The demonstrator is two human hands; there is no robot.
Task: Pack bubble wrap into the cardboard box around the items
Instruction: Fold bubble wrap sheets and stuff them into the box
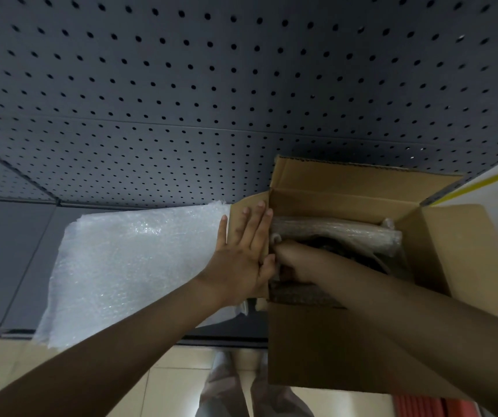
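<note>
Pegboard bench: left hand flat on cardboard box flap; right hand inside, grip unclear.

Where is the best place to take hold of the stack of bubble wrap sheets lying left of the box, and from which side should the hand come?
Probably the near right corner of the bubble wrap stack, approached from the box side. That edge is nearest the cardboard box, and the left hand already lies flat on the box's left flap beside it.
</note>
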